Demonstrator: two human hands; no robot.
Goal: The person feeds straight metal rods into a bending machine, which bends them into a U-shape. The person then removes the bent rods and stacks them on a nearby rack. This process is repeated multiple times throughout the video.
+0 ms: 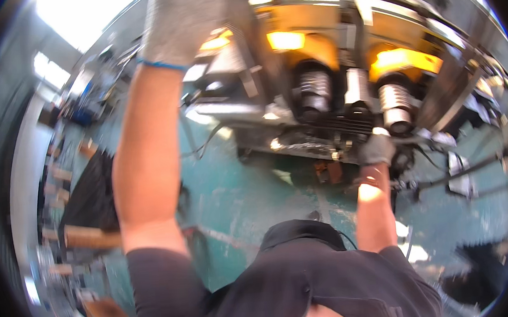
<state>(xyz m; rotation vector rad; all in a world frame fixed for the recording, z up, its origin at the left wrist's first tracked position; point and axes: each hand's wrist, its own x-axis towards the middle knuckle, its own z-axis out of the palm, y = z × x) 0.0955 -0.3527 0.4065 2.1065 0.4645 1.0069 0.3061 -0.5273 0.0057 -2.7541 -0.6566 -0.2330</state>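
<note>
- Left hand (182, 22): gloved, raised against the yellow machine (318, 65) top edge; grip cannot be told.
- Right hand (376, 149): gloved, closed at the machine's lower edge.
- Green floor (238, 189): open between the arms.

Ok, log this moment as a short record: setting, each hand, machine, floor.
setting: workshop, seen from above the person's own chest and arms
left hand: in a grey glove, raised to the machine's top left; whether it grips anything cannot be told
right hand: in a grey glove, at the machine's lower edge beneath a ribbed roller; grip unclear
machine: yellow and grey metal, with ribbed cylindrical rollers side by side
floor: teal
wood pieces: left of the left arm
</note>
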